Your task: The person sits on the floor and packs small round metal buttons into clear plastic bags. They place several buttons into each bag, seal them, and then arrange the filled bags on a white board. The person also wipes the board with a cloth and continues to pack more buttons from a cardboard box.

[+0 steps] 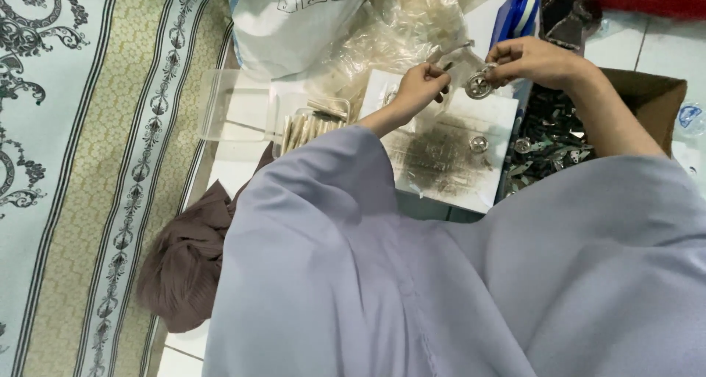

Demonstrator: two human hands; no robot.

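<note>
My right hand (pixel 531 58) grips a small round metal part (pixel 479 86) above a smudged white paper sheet (pixel 482 127). My left hand (pixel 421 85) is closed on a thin strip-like piece (pixel 450 52) that points up and to the right, close beside the round part. Another round metal part (pixel 479 144) lies on the paper, and one more (pixel 522 145) sits at its right edge. Both my arms are in wide pale lilac sleeves (pixel 353 259) that hide the lap area.
A cardboard box (pixel 647 97) at right holds a heap of small metal pieces (pixel 551 138). A clear plastic tray (pixel 305 127) with pale strips sits left of the paper. Crumpled plastic bags (pixel 346 24) lie behind. A patterned rug (pixel 88 164) covers the left; brown cloth (pixel 184 259) lies nearby.
</note>
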